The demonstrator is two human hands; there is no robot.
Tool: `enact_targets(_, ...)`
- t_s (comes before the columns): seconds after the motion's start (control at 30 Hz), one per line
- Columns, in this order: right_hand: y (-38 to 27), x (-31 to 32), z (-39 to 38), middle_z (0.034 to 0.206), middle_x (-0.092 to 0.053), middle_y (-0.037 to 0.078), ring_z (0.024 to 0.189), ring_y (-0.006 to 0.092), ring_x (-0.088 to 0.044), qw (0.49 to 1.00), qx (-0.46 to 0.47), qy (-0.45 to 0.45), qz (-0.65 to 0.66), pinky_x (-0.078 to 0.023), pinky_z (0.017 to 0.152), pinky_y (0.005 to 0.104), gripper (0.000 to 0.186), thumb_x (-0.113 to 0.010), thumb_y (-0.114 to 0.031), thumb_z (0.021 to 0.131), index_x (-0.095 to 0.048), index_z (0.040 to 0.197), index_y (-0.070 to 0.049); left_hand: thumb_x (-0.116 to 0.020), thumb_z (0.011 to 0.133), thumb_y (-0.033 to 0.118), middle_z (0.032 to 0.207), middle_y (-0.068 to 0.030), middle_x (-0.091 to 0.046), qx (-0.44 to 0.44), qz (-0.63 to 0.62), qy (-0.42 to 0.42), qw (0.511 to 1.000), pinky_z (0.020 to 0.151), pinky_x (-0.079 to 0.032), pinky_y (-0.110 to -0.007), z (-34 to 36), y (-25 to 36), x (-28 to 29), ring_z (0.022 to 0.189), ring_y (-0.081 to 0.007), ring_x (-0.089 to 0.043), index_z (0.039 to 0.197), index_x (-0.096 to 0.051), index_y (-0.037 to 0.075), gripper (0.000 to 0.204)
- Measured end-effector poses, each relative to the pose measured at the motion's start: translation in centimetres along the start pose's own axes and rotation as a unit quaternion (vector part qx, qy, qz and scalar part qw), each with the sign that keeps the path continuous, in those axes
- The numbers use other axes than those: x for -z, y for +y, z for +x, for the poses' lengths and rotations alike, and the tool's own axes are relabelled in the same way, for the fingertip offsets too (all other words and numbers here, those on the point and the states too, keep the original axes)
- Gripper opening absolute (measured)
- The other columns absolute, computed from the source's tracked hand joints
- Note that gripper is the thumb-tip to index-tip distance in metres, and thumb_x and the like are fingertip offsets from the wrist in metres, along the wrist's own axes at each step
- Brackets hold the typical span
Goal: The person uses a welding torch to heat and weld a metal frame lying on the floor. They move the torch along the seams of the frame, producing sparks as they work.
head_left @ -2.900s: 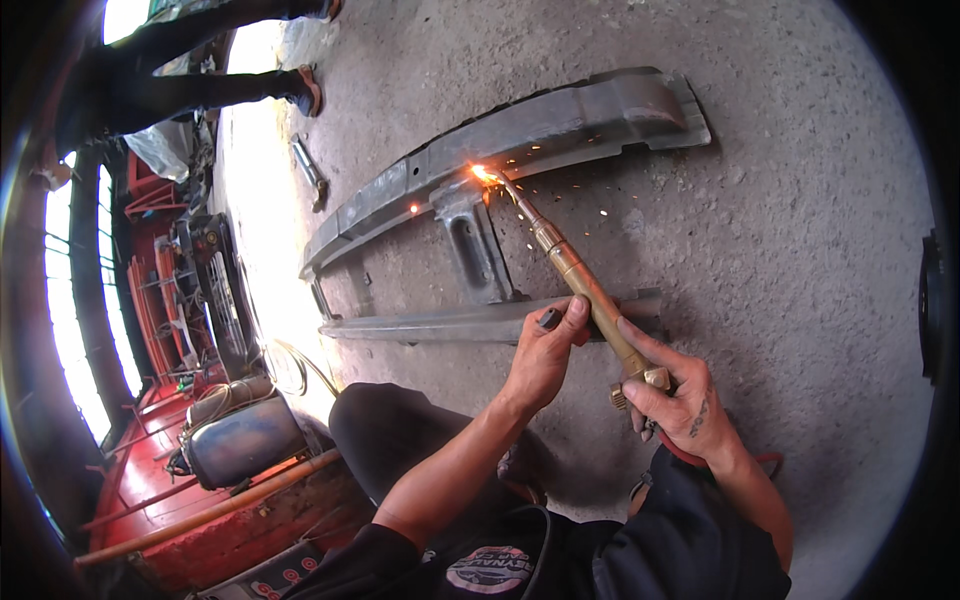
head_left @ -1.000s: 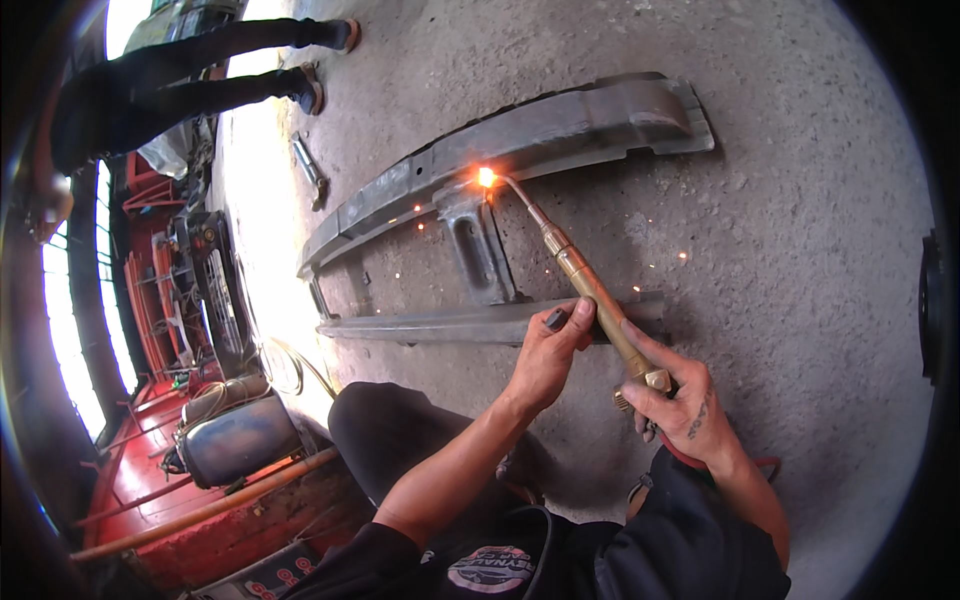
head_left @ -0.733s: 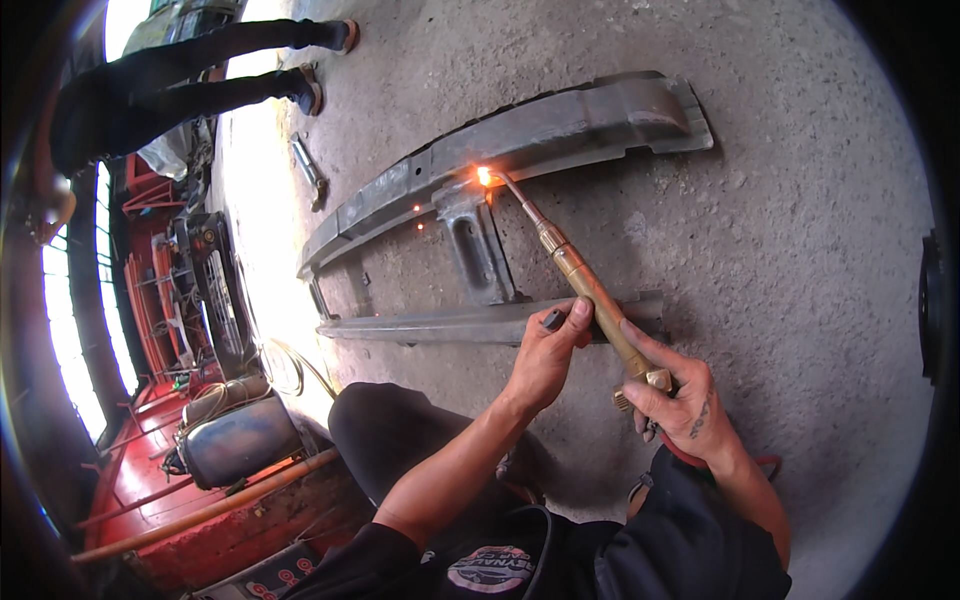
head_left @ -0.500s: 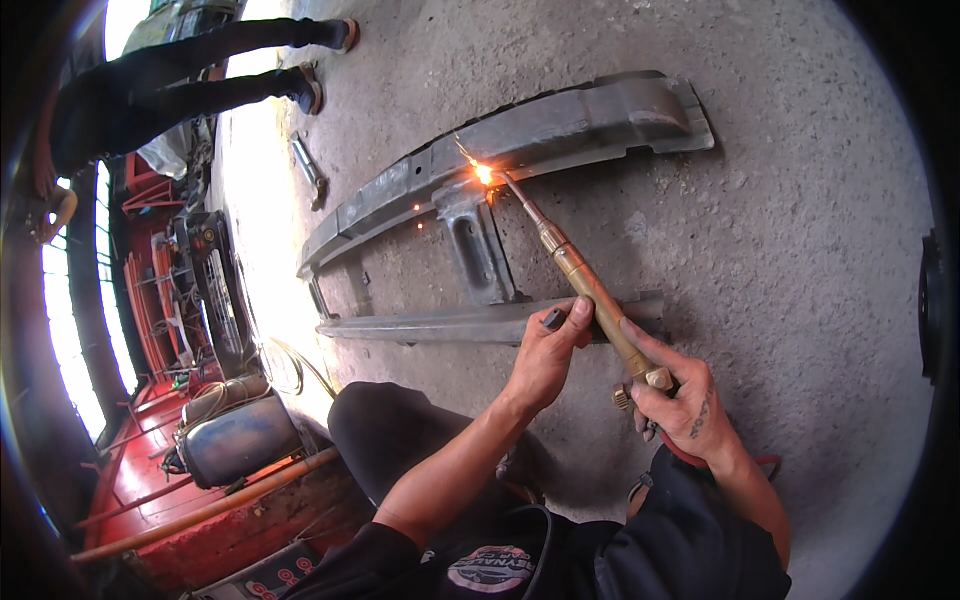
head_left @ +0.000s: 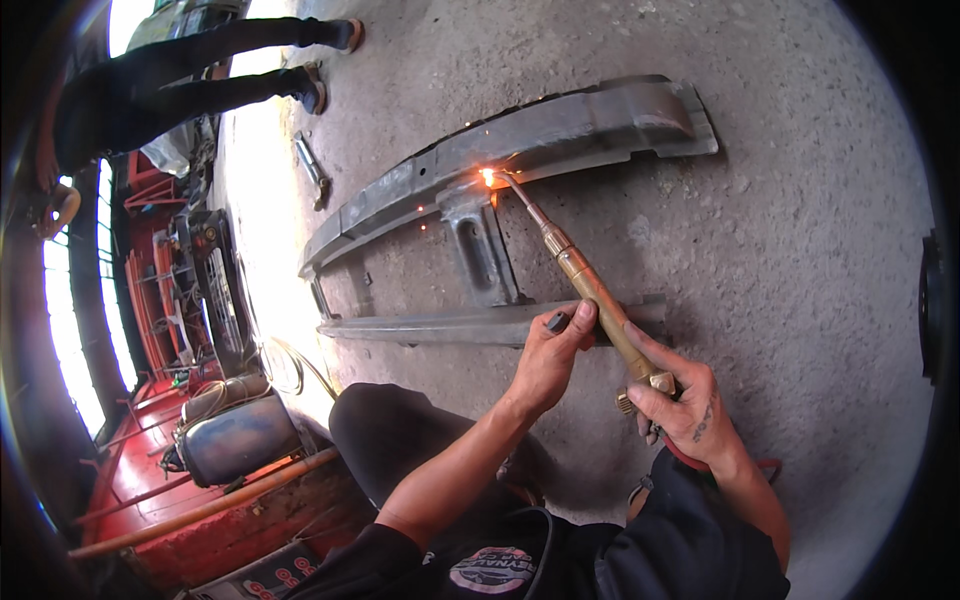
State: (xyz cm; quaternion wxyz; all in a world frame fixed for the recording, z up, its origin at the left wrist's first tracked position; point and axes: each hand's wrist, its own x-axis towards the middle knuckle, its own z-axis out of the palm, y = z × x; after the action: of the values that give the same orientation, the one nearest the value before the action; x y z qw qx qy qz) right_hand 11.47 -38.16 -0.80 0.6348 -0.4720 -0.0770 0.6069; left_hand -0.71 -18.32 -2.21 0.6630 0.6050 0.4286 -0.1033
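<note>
My left hand [head_left: 552, 358] is closed on a short dark bar [head_left: 557, 322], its thumb against the brass cutting torch [head_left: 585, 280]. My right hand [head_left: 680, 405] grips the torch's valve end, with a red hose below. The torch tip meets a glowing, sparking spot [head_left: 488, 177] on the underside edge of a long curved grey steel beam [head_left: 620, 120]. A slotted bracket [head_left: 468, 240] stands between that beam and a straighter steel rail [head_left: 430, 325], both lying on the concrete floor.
Another person's dark-clad legs [head_left: 180, 100] are at upper left. A silver cylindrical part [head_left: 307, 162] lies beyond the beam. At left are a red platform [head_left: 140, 460], stacked metal parts [head_left: 200, 290], a tank [head_left: 240, 440] and coiled hose [head_left: 295, 365]. My bent knee [head_left: 385, 430] is below.
The other person's legs have shifted slightly since the earliest frame, the upper foot now lower and farther right. Sparks at the torch tip vary and are smaller now. My hands have barely moved.
</note>
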Motion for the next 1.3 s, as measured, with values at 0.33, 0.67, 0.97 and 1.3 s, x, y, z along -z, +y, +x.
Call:
enact_targets(0.33,-0.1,0.2,0.3,0.086,-0.066,0.004,0.061,0.0099,-0.062,1.000,-0.016,-0.002,-0.011,-0.053,0.056,0.0266,0.070,-0.057,-0.001,0.090,-0.049,0.158,-0.011,-0.045,0.114,0.044,0.116,-0.0112,-0.075,-0.007,-0.006,0.004,1.000,0.103,-0.050,-0.038,0.0,0.3,-0.2,0.110,-0.0210,-0.069,0.127,-0.069,-0.004,0.054)
enact_targets(0.67,-1.4,1.3,-0.2,0.082,-0.066,0.002,0.061,0.0072,-0.059,0.999,-0.030,0.001,0.032,-0.051,0.055,0.0254,0.064,-0.067,-0.005,0.095,-0.051,0.157,-0.009,-0.055,0.110,0.047,0.104,-0.0046,-0.071,0.034,0.016,0.023,0.999,0.092,-0.047,-0.032,-0.6,3.1,-1.5,0.098,-0.0134,-0.060,0.125,-0.071,-0.002,0.053)
enact_targets(0.97,-2.6,3.4,0.7,0.083,-0.068,0.002,0.061,0.0070,-0.059,0.998,-0.037,-0.024,0.035,-0.051,0.057,0.0250,0.064,-0.068,-0.005,0.094,-0.052,0.156,-0.009,-0.060,0.109,0.043,0.103,-0.0023,-0.071,0.047,0.011,0.056,0.997,0.087,-0.046,-0.026,-0.5,3.6,-2.7,0.092,-0.0080,-0.056,0.123,-0.072,-0.004,0.050)
enact_targets(1.3,-2.4,3.3,1.0,0.080,-0.066,0.002,0.063,0.0076,-0.060,0.999,-0.021,-0.029,-0.014,-0.051,0.060,0.0254,0.066,-0.069,-0.005,0.093,-0.051,0.156,-0.009,-0.058,0.109,0.045,0.103,-0.0054,-0.071,0.030,-0.006,0.046,0.998,0.093,-0.047,-0.031,-0.5,3.7,-2.5,0.098,-0.0119,-0.059,0.121,-0.073,-0.002,0.051)
